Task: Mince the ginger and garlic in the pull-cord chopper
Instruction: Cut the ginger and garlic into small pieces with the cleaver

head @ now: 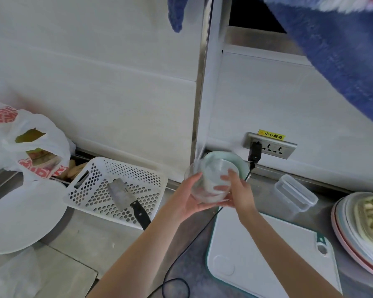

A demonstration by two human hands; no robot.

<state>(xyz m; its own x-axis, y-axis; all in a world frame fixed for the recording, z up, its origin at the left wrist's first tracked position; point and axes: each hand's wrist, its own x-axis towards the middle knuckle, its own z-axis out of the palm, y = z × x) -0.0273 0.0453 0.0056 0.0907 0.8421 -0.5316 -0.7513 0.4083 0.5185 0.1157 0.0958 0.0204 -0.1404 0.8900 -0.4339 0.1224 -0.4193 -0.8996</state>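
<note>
Cord lay nearest, a black loop trailing across the tabletop past the white board toward the socket. Above it both forearms reached forward and met at the chopper, held in the air just over the board's far corner, near the wall. Left hand cupped the clear bowl from beneath and the side, fingers curled round it. Right hand gripped the near side, fingers bent over the rim into its mouth. Motion blur hid whether a lid or blade sat inside, and no ginger or garlic showed.

Bowl seemed tipped, its mouth facing up and toward the person, its axis leaning back from upright. By my judgement the step was readying the bowl; it would go best set flat on the board, mouth up, before loading.

Farther left lay a cleaver on a perforated basket, with a bag beyond.
</note>
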